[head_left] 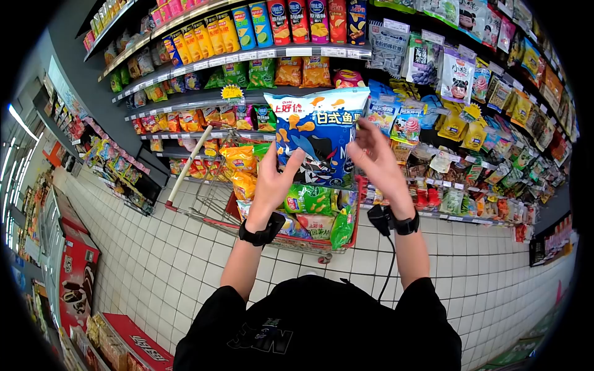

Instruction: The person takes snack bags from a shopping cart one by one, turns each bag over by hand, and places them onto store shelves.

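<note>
Holding up a blue bag (322,139) over the cart (189,166), the left hand (275,185) has its thumb flat on the front, its other fingers hidden behind. Over at the bag's right edge, the right hand (378,161) has its fingers parted and slightly blurred; whether they pinch it, I can't tell.

And look below: the cart, loaded with orange packets (240,159) and green packets (307,199), stands between person and shelf (247,57), the bag blocking part of both. Canisters (278,21) line up top, a yellow tag (232,92) juts out lower, packs (456,77) crowd the right, and a black cable (389,269) hangs by the right wrist.

Now the writing! "Oishi" and 上好佳 at the bag's top left, 日式鱼 beside them; 上好佳 again on a pale packet (317,227) in the cart. The tag's print is too small to read.
</note>
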### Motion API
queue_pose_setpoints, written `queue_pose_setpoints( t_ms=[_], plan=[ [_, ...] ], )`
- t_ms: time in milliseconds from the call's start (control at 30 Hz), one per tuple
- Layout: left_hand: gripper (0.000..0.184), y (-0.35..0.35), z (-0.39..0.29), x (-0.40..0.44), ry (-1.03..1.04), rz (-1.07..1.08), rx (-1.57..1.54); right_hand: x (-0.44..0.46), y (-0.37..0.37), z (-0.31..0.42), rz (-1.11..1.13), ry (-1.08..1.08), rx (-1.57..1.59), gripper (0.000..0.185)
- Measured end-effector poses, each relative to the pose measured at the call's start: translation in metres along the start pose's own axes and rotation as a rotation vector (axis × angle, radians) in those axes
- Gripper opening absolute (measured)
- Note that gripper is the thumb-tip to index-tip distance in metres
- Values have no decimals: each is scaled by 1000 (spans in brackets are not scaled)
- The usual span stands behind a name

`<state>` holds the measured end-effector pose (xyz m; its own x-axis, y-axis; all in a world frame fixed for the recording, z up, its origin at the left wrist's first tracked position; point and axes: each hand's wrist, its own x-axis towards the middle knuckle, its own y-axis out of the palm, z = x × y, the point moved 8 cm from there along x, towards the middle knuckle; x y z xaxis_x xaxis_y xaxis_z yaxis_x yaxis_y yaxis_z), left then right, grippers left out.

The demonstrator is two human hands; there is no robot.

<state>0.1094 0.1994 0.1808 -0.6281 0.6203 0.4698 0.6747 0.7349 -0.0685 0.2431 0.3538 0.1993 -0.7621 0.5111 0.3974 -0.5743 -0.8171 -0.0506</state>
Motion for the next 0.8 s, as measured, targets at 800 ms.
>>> queue_pose_setpoints(
  t_ms=[800],
  plan=[
    [41,35,-33,-60,-188,5,157,-79,4,-24,-225,134,280,57]
  ],
)
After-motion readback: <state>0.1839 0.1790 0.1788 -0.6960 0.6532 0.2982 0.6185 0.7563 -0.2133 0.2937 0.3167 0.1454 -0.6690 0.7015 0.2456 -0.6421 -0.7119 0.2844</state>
